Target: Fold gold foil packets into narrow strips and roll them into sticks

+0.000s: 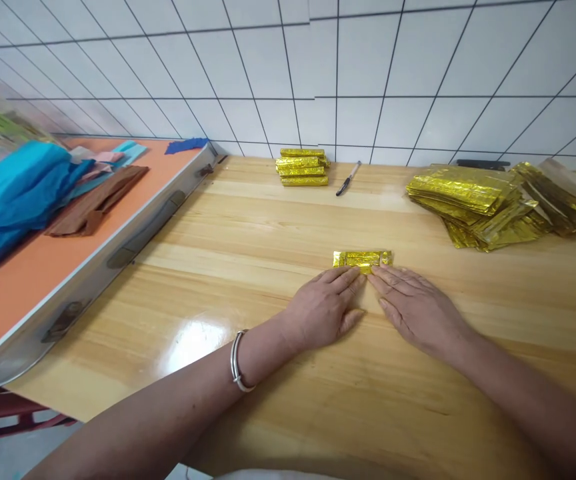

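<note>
A folded strip of shiny gold foil paper (363,258) lies flat on the wooden table in front of me. My left hand (325,307), a silver bangle on its wrist, rests with fingers stretched over the strip's near left edge. From the other side, my right hand (415,307) lies palm down, its extended fingertips pressing the near right edge. Both hands are flat and hold nothing between their fingers. The fingertips cover part of the strip's near edge.
Several rolled gold foil pieces (302,168) are stacked by the tiled wall, beside a pen (349,178). A loose pile of gold foil sheets (468,197) lies at right. On the left, an orange-topped case (133,190) bears blue fabric-like material (18,193) and a brown piece (95,207).
</note>
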The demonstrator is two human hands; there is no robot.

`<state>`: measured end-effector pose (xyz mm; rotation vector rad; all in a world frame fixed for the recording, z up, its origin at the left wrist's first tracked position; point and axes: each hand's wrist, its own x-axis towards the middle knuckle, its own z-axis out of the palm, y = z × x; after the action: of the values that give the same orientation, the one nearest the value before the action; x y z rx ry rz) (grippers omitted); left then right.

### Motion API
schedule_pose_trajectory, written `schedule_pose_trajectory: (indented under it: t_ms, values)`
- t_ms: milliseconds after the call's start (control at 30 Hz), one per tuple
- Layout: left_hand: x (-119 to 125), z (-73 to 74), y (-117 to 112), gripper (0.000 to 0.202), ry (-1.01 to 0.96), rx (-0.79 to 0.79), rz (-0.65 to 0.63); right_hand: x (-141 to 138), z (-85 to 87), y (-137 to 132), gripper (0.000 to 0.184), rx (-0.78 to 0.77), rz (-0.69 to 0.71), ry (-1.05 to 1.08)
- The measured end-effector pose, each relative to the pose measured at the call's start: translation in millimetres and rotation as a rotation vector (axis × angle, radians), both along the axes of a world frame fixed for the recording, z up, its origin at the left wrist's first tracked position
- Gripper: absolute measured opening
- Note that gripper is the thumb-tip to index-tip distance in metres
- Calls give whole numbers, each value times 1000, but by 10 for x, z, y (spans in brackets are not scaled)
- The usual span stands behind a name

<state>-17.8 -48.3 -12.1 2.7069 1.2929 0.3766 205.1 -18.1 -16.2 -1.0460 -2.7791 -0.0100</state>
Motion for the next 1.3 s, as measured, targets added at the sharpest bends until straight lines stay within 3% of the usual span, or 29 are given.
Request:
schedule_pose_trajectory:
  t_ms: [167, 300, 567, 700, 933, 1300]
  values:
    - [-44, 14, 108, 54, -70, -11, -42, -84, 57, -26, 42, 19, -29, -11]
    - [-99, -21, 226, 35, -146, -2, -71, -143, 109, -148, 43, 15, -59, -67]
    - [10, 25, 157, 27, -113, 43, 86, -285, 258, -439, 40, -81, -42, -18]
    - [61, 44, 166, 26, -153, 5, 81, -271, 291, -514, 35, -166, -19, 70]
    - [55, 72, 194, 21, -145, -40, 82, -222, 277, -555, 30, -196, -56, 207]
    - [142, 224, 187, 17, -66, -66, 103, -157, 346, -425, 20, -390, -94, 392]
